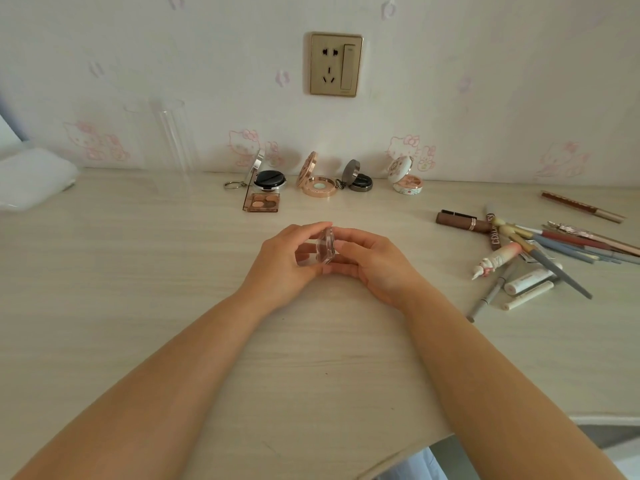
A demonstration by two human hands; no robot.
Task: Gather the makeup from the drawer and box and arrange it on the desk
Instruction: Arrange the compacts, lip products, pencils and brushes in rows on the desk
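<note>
A small clear plastic makeup case stands on edge between my two hands at the middle of the desk. My left hand grips its left side and my right hand grips its right side. Along the wall stand open compacts: a black cushion compact, a brown eyeshadow palette, a rose-gold compact, a dark grey compact and a white floral compact. A heap of pencils, brushes and tubes lies at the right.
A clear acrylic box stands at the back left against the wall. A white soft bundle lies at the far left. A gold wall socket is above the compacts. The desk's front edge curves away at the lower right.
</note>
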